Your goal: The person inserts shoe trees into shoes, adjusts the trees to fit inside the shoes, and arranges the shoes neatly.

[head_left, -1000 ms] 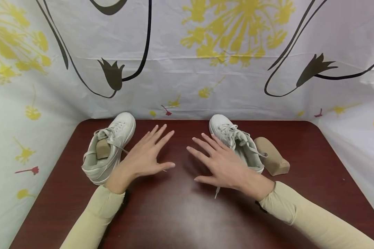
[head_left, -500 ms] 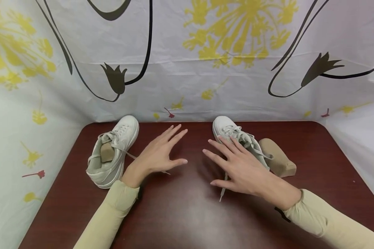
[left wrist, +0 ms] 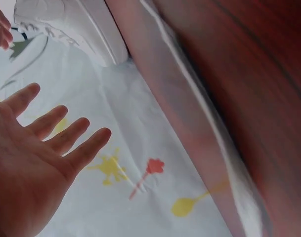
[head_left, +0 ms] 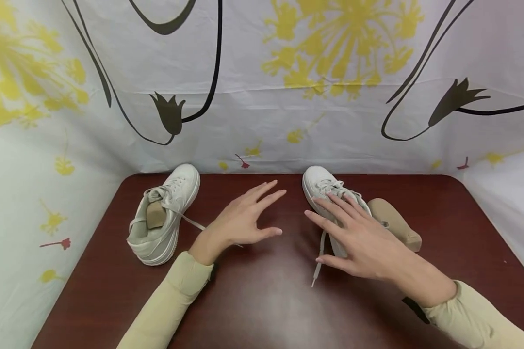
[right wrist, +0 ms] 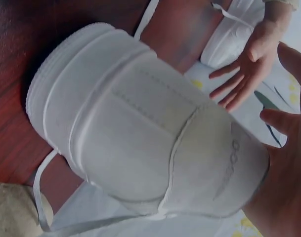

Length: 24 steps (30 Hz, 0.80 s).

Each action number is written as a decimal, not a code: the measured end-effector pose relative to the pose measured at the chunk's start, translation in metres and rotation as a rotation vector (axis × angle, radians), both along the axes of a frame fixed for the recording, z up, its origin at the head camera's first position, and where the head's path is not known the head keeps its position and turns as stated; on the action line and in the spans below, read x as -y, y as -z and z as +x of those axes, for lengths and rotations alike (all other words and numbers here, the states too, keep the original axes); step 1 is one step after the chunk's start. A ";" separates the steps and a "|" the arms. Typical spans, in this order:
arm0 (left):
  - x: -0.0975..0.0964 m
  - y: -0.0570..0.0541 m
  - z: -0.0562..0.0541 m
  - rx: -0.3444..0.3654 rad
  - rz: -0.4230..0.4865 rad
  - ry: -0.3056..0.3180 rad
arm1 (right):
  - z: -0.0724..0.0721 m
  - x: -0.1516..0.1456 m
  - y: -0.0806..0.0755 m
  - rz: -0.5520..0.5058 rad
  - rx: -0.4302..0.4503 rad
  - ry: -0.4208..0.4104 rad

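My left hand (head_left: 240,215) hovers with spread fingers right of a white sneaker (head_left: 185,186), holding nothing. A tan shoe insert (head_left: 155,214) sits in that sneaker's opening, and one loose lace (head_left: 194,223) trails beneath my wrist. My right hand (head_left: 367,242), also empty with fingers extended, is above a second white sneaker (head_left: 319,182) and covers much of its opening in the head view. The right wrist view shows this sneaker's heel (right wrist: 125,123) up close. Another tan insert (head_left: 393,220) lies to its right; a lace (head_left: 319,257) hangs toward the near side.
Both sneakers stand near the back edge of a dark red-brown wooden table (head_left: 262,300). White cloth (head_left: 253,116) with yellow, red and dark plant prints rises behind the table and along both sides.
Both hands have moved right, the right one farther, so it covers more of the right sneaker's opening. The whole head view has shifted slightly. The sneakers and inserts stay put.
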<state>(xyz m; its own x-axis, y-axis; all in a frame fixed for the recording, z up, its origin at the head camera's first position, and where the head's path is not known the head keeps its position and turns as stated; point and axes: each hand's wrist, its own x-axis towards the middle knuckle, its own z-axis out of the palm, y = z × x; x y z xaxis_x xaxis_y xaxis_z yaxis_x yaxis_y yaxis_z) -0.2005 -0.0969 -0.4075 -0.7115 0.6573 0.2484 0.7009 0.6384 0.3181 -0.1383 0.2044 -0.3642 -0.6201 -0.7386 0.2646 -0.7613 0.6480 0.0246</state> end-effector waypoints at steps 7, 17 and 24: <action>-0.023 -0.007 0.001 0.044 0.021 0.041 | 0.000 -0.021 0.001 -0.091 0.012 0.022; -0.048 -0.010 0.000 0.019 0.025 0.112 | -0.003 -0.043 0.007 -0.152 0.010 0.087; -0.061 -0.014 0.003 0.049 0.029 0.130 | -0.001 -0.059 0.012 -0.195 0.035 0.116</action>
<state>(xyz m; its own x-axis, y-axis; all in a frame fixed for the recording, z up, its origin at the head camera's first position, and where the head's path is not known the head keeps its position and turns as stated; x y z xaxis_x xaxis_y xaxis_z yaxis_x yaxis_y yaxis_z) -0.1979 -0.0359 -0.3933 -0.6323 0.7379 0.2359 0.7604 0.5328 0.3713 -0.1393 0.2631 -0.3765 -0.7091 -0.5989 0.3722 -0.6797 0.7210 -0.1348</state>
